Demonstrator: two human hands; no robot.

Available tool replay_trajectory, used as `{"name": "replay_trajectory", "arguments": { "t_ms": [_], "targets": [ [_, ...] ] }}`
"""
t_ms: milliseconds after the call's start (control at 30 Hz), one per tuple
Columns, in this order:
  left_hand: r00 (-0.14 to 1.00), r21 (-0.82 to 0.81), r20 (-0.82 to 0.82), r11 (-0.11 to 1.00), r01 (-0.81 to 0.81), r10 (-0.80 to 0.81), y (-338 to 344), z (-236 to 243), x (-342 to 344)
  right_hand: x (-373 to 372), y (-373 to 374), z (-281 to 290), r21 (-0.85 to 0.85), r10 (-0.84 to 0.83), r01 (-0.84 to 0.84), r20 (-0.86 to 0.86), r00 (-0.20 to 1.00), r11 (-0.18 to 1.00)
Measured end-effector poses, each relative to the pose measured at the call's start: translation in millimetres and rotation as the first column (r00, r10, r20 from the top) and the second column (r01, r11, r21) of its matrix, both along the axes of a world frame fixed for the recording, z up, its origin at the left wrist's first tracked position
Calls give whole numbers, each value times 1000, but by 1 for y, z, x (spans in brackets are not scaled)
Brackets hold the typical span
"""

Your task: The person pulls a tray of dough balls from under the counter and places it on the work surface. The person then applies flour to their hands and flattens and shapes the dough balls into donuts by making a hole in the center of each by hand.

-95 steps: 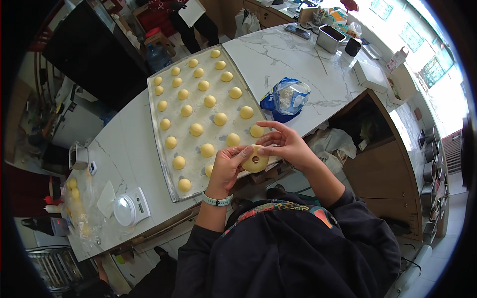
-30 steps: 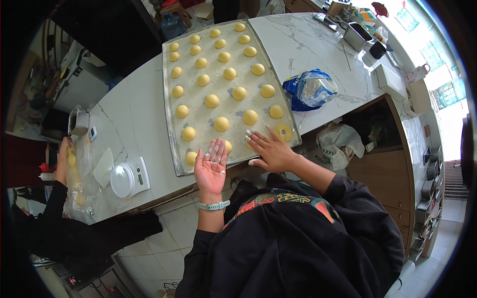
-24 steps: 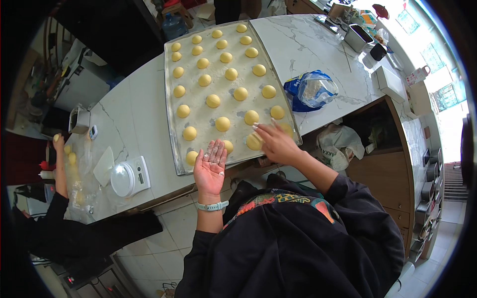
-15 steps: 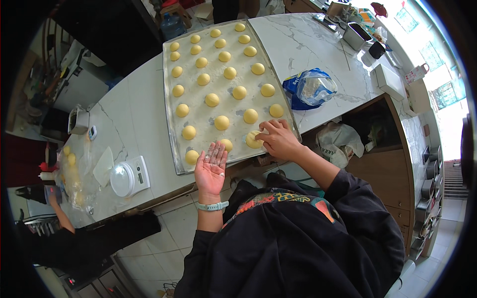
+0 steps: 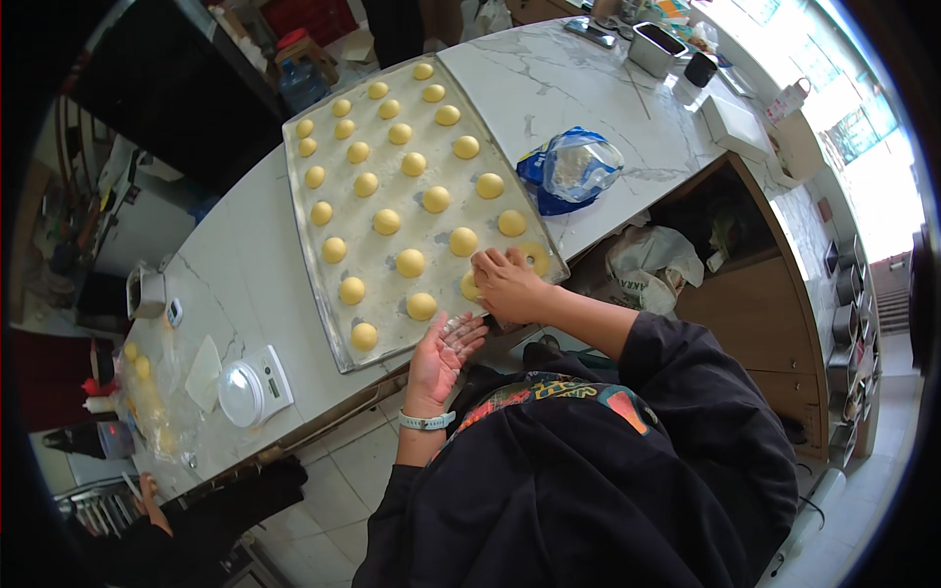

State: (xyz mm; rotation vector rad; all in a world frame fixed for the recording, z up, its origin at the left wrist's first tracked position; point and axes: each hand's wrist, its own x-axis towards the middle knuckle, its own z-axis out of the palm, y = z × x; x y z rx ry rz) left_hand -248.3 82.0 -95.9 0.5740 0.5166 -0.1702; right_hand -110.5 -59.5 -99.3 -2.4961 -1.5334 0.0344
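A large metal baking tray (image 5: 377, 355) holds rows of round yellow dough balls (image 5: 410, 263). My right hand (image 5: 512, 288) is at the tray's near right corner, its fingers bunched down onto a dough ball (image 5: 469, 286) that they partly hide. Just beyond that hand lies a flattened dough piece (image 5: 535, 253) with a hole in its middle. My left hand (image 5: 443, 361) is palm up at the tray's front edge, fingers spread, dusted with white powder and holding nothing. A watch with a pale band is on that wrist.
A blue bag of white powder (image 5: 573, 167) stands right of the tray. Left of it are a white kitchen scale (image 5: 257, 388), a white scraper (image 5: 205, 372) and more dough in clear plastic (image 5: 147, 392). Another person's hand (image 5: 147, 495) shows at lower left.
The whole view has turned and shifted. My left hand has tilted toward the right one, its fingers now pointing right. The holed dough piece has come out from behind my right hand.
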Motion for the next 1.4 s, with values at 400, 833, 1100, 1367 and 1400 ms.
{"name": "replay_trajectory", "arguments": {
  "t_ms": [400,833,1100,1367,1400],
  "targets": [
    [893,307,69,843,-442,444,-33,9,20,-51,6,40,266,-102,119,-78,992,957],
    [948,573,277,765,-293,155,0,28,30,-38,-2,69,423,59,54,-251,966,905],
    [950,514,304,828,-225,69,-4,41,33,-10,2,67,471,324,512,-878,353,718],
    [893,257,247,863,-434,376,-10,51,37,-2,-5,74,366,313,600,-929,195,712],
    [891,257,250,861,-439,379,-8,50,36,0,-4,79,378,369,640,-916,155,669]
  ]
}}
